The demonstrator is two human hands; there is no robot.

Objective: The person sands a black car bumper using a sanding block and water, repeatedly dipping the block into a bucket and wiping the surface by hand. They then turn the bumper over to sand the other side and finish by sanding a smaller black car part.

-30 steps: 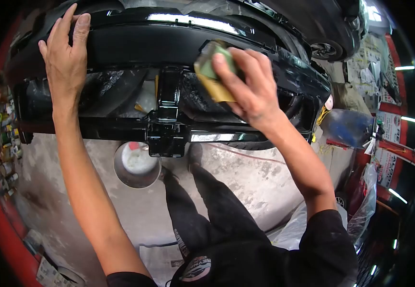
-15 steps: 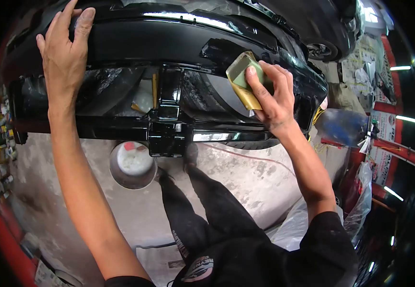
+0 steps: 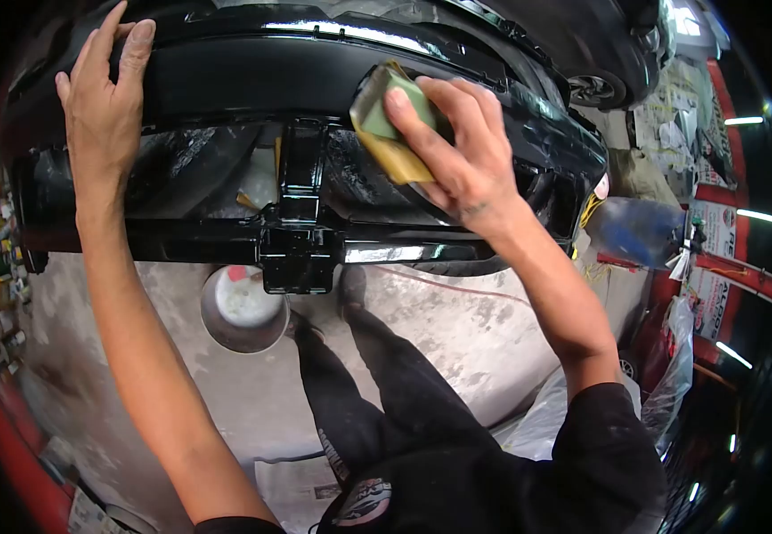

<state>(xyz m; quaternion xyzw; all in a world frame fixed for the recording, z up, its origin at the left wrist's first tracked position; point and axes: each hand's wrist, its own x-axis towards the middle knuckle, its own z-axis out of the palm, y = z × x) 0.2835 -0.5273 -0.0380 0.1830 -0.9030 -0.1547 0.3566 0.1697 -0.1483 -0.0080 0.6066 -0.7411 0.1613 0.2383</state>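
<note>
A glossy black vehicle bumper spans the upper part of the view, a square bracket hanging from its middle. At its left end, my left hand is laid over the panel with fingers and thumb apart, holding nothing. My right hand grips a green sanding block with yellow sandpaper wrapped around it. The block is over the bumper face, right of the bracket, and overlaps the dark wet-looking patch there. Its underside is hidden.
A bucket with a white tub and a red piece in it stands on the floor below the bracket. A thin hose crosses the floor. Plastic sheeting lies at right, and another dark car is at upper right.
My right hand has moved left and up with the sanding block, toward the bumper's middle. The left hand stays on the panel; the whole view has shifted slightly.
</note>
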